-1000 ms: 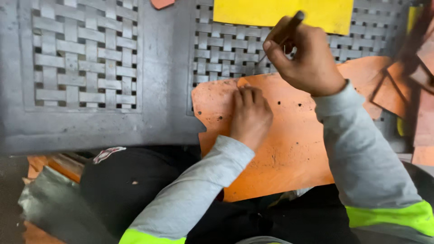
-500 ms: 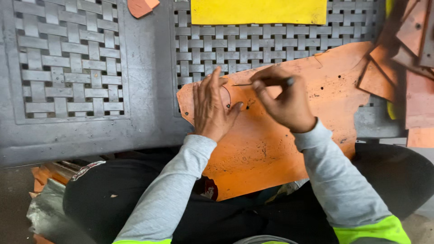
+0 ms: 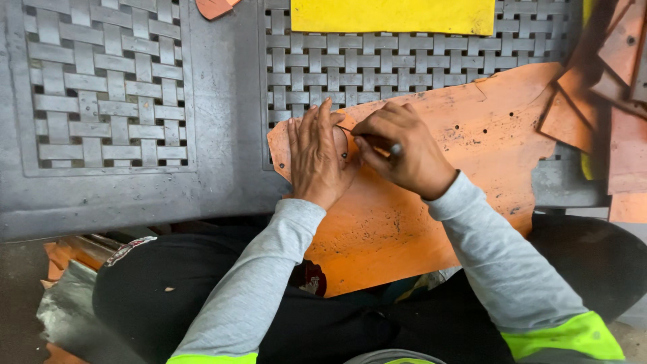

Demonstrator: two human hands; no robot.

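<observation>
- Head view: left hand (image 3: 317, 155), fingers together, pins a small template flat on the orange leather sheet (image 3: 431, 202) at the grey woven table's (image 3: 108, 195) near edge.
- Right hand (image 3: 401, 152) pinches a pen (image 3: 387, 145) against the template — tracing looks under way, with no cut-out visible yet.

Small leather-craft workshop: large orange leather hide (image 3: 431, 202) spread over a grey woven-pattern plastic worktop (image 3: 108, 189), leather offcuts (image 3: 606, 87) piled at right, yellow sheet (image 3: 391, 15) at top.
</observation>
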